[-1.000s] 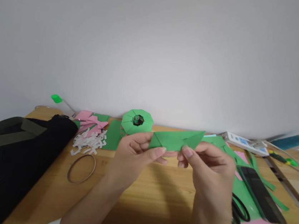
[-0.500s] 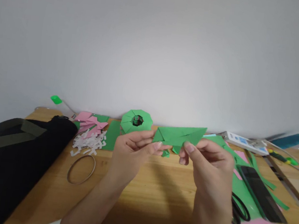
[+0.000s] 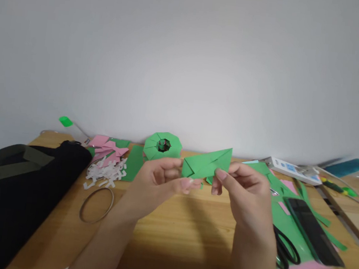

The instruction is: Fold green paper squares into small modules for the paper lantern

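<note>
1. Head view: both hands are up over the wooden surface (image 3: pixel 168 237), and the folded green paper (image 3: pixel 207 163) is right between them, held off the surface and tilted so its right end sits higher.

2. Right hand (image 3: pixel 248 192) is pinching it, thumb on the near face toward the lower right, fingers tucked behind. Left hand (image 3: pixel 152 187) is curled round the other end, thumb by the bottom corner. Honestly can't tell if it's gripping or just propping.

3. Step in hand, my read: checking or adjusting the folds. There are diagonal creases on the face and a small triangular part next to the left hand.

4. Next move, imo, calls for a light touch: steady that right-hand pinch, get a definite hold with the left thumb, then work any crease. Paper this thin would probably buckle if both hands pushed inward.

5. Just beyond the left hand there's a green paper ring (image 3: pixel 152 147) with a dark middle. Left of that hand: white scraps (image 3: pixel 107 171), pink paper (image 3: pixel 102 144), a thin hoop (image 3: pixel 80 209) and a dark bag (image 3: pixel 29 203).

6. Right of the right hand: green sheets (image 3: pixel 289 224), black loops (image 3: pixel 297 253) (scissor handles, I think, partly hidden) and a phone-like slab (image 3: pixel 312 231).
</note>
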`<action>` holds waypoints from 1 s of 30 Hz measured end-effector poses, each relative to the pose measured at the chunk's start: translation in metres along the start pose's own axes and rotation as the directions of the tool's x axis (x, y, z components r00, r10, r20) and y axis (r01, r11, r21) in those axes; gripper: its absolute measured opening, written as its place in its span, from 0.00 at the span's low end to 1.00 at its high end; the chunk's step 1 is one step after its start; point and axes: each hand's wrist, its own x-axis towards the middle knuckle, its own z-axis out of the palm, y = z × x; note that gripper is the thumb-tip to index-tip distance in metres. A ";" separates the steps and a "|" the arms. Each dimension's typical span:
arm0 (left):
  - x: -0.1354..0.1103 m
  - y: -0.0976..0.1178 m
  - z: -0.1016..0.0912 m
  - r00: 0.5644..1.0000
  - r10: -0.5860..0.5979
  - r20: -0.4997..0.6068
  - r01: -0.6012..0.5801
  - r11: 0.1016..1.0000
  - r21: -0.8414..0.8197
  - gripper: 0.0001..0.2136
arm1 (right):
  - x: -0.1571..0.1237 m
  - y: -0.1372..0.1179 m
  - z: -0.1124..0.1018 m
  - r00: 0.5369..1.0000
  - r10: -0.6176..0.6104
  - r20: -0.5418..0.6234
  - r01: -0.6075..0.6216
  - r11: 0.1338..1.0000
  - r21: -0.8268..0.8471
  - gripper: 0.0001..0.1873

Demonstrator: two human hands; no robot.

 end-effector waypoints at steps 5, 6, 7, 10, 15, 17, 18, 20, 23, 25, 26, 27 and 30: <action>0.001 0.001 0.007 0.999 0.050 0.010 -0.051 0.993 0.111 0.06 | 0.000 0.000 0.004 1.000 -0.003 0.027 0.002 1.000 0.021 0.06; 0.001 0.001 0.008 0.998 0.055 0.006 -0.055 0.993 0.109 0.07 | -0.001 0.000 0.005 0.999 -0.006 0.041 0.005 1.000 0.008 0.06; 0.001 0.001 0.008 0.998 0.055 0.001 -0.055 0.993 0.101 0.07 | -0.001 0.000 0.007 0.999 -0.006 0.054 0.006 1.000 -0.009 0.05; 0.000 0.000 0.008 0.999 0.039 -0.009 -0.039 0.996 0.077 0.08 | -0.004 0.003 0.011 0.998 0.021 0.062 -0.018 0.998 -0.053 0.08; -0.001 0.000 0.007 0.999 0.046 0.003 -0.046 0.994 0.097 0.07 | -0.005 0.006 0.008 0.998 -0.023 0.054 0.023 1.000 -0.004 0.09; -0.002 0.002 0.007 0.998 0.058 0.004 -0.058 0.994 0.096 0.05 | -0.004 0.006 0.005 0.994 -0.084 0.063 0.084 0.996 0.009 0.11; -0.003 0.003 0.008 0.998 0.061 0.004 -0.061 0.993 0.099 0.04 | -0.004 0.006 0.003 0.992 -0.109 0.057 0.109 0.994 0.004 0.13; -0.004 0.004 0.007 0.998 0.064 0.009 -0.064 0.992 0.108 0.04 | -0.004 0.005 0.002 0.991 -0.132 0.035 0.133 0.991 -0.029 0.14; -0.005 0.004 0.005 0.998 0.052 0.041 -0.057 0.990 0.131 0.04 | -0.005 0.005 0.001 0.993 -0.117 0.036 0.119 0.991 -0.058 0.15; -0.006 0.002 0.002 0.996 0.056 0.075 -0.065 0.990 0.126 0.05 | -0.005 0.005 0.000 0.994 -0.105 0.042 0.107 0.993 -0.043 0.15; -0.006 0.001 0.001 0.994 0.074 0.079 -0.083 0.990 0.116 0.06 | -0.005 0.005 -0.001 0.994 -0.104 0.043 0.106 0.994 -0.031 0.15; -0.006 -0.001 0.000 0.992 0.101 0.072 -0.108 0.989 0.103 0.07 | -0.004 0.005 -0.002 0.993 -0.107 0.047 0.108 0.994 -0.020 0.14; -0.006 -0.004 0.003 0.976 0.214 -0.036 -0.208 0.971 0.117 0.11 | -0.004 0.005 -0.004 0.988 -0.116 0.104 0.119 0.993 -0.023 0.14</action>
